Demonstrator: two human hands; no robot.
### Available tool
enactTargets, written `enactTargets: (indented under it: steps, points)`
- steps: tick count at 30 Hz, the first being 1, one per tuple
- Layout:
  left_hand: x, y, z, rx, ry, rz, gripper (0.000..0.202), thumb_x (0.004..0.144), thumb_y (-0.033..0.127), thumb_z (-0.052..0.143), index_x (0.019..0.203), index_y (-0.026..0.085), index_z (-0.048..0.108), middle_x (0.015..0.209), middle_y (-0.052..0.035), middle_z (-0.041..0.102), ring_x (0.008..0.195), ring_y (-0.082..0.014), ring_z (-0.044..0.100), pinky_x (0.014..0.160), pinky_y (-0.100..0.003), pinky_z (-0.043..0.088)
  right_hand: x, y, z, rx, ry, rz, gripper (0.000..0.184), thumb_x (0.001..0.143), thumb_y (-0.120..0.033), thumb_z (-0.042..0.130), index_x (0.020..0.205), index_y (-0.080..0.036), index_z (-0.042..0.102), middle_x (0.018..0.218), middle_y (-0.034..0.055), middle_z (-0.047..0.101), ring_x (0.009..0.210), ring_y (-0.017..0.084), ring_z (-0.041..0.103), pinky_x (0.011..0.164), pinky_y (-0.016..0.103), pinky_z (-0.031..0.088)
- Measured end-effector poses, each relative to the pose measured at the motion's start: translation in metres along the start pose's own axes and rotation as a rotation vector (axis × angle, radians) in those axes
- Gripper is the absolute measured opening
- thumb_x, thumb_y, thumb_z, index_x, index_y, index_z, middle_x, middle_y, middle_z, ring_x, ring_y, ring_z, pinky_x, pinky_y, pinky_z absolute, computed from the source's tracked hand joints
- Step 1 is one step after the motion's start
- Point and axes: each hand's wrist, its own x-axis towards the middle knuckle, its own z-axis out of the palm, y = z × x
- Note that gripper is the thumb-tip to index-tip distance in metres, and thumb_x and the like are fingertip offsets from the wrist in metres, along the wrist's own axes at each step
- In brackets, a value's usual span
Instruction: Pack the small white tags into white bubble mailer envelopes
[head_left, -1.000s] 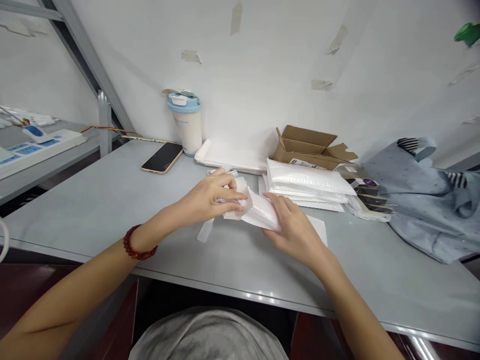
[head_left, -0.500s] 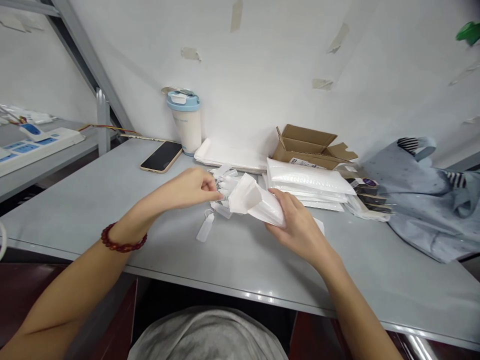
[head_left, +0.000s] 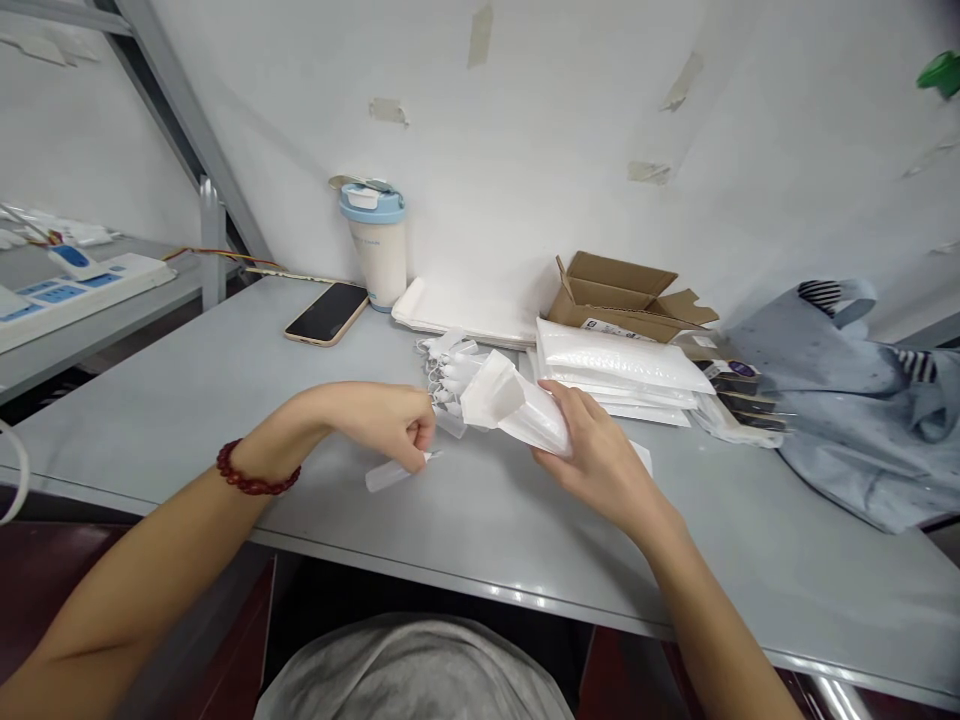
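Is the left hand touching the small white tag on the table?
Touching. The head view shows the left hand with fingertips pinching one end of the small white tag, no gap between them.

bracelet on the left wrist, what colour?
Dark red beads, on the bracelet at the left hand; head view shows it.

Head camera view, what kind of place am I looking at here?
Probably a small packing or order-fulfilment bench. A stack of white padded mailers lies beside an open cardboard box on a grey worktable, and the right hand holds an open white bag over it.
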Motion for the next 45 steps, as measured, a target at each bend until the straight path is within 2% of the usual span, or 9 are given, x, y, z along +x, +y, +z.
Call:
enactTargets:
  steps: [4,9,12,20,25,29,32,37,45]
  points:
    - [-0.021,0.008,-0.012,-0.248,0.039,0.196,0.009,0.072,0.024,0.065,0.078,0.018,0.061,0.068,0.0004,0.063,0.056,-0.0106,0.055,0.052,-0.02,0.043,0.0,0.001,0.001,0.003,-0.005,0.0,0.059,0.075,-0.021,0.054,0.131,-0.023,0.036,0.119,0.012,0.056,0.108,0.031,0.054,0.086,0.046,0.047]
    - [-0.03,0.009,-0.018,-0.477,0.427,0.351,0.007,0.076,0.02,0.066,0.079,0.014,0.063,0.068,0.0003,0.065,0.054,-0.0088,0.057,0.054,-0.021,0.045,0.0,0.001,0.003,0.007,-0.014,0.002,0.061,0.074,-0.02,0.055,0.132,-0.022,0.035,0.12,0.0121,0.055,0.11,0.031,0.052,0.089,0.047,0.046]
    - [-0.019,0.009,-0.013,-0.408,0.569,0.284,0.014,0.077,0.026,0.069,0.084,0.014,0.068,0.074,-0.001,0.068,0.065,-0.0105,0.059,0.062,-0.022,0.046,0.0,-0.001,0.003,0.009,-0.031,0.0,0.059,0.074,-0.02,0.055,0.13,-0.021,0.037,0.118,0.0121,0.055,0.108,0.031,0.052,0.088,0.046,0.046]
    - [0.013,0.017,0.017,-0.063,0.595,0.286,0.014,0.078,0.023,0.065,0.084,0.019,0.076,0.083,-0.0021,0.071,0.073,-0.0135,0.058,0.064,-0.024,0.042,0.0,-0.004,0.009,-0.021,-0.048,-0.032,0.062,0.073,-0.018,0.054,0.132,-0.018,0.035,0.118,0.0143,0.056,0.112,0.032,0.052,0.091,0.048,0.045]
    - [0.021,0.022,0.031,0.002,0.607,0.336,0.02,0.078,0.013,0.056,0.076,0.018,0.074,0.068,0.0,0.059,0.068,-0.0117,0.052,0.062,-0.021,0.038,0.0,-0.007,0.013,-0.017,-0.061,-0.076,0.06,0.074,-0.017,0.053,0.132,-0.015,0.037,0.118,0.0153,0.056,0.109,0.031,0.053,0.09,0.046,0.047]
    - [0.023,0.025,0.034,0.024,0.532,0.442,0.024,0.079,0.007,0.048,0.062,0.014,0.064,0.064,0.0016,0.047,0.064,-0.0091,0.047,0.059,-0.019,0.036,-0.001,-0.009,0.014,-0.017,-0.053,-0.105,0.062,0.072,-0.015,0.053,0.132,-0.013,0.037,0.115,0.0159,0.058,0.107,0.031,0.054,0.089,0.046,0.047]
    - [0.019,0.025,0.031,0.054,0.468,0.467,0.022,0.081,0.007,0.048,0.067,0.013,0.064,0.067,0.0017,0.05,0.062,-0.0084,0.047,0.059,-0.02,0.037,-0.002,-0.009,0.014,-0.006,-0.048,-0.107,0.062,0.072,-0.015,0.053,0.132,-0.014,0.038,0.115,0.0152,0.058,0.105,0.031,0.055,0.088,0.046,0.048]
    - [0.012,0.022,0.021,-0.136,0.649,0.342,0.019,0.078,0.018,0.062,0.095,0.017,0.073,0.083,-0.0001,0.071,0.07,-0.0116,0.06,0.06,-0.02,0.043,0.0,-0.006,0.01,-0.007,-0.021,-0.074,0.062,0.073,-0.017,0.054,0.132,-0.014,0.039,0.12,0.0155,0.056,0.108,0.031,0.053,0.091,0.047,0.046]
    - [0.012,0.026,0.025,-0.219,0.775,0.309,0.009,0.075,0.018,0.066,0.077,0.017,0.075,0.074,0.0001,0.073,0.066,-0.0116,0.062,0.058,-0.019,0.045,0.0,-0.006,0.011,-0.029,0.004,-0.072,0.062,0.072,-0.018,0.057,0.131,-0.012,0.041,0.118,0.0159,0.057,0.108,0.032,0.053,0.091,0.047,0.047]
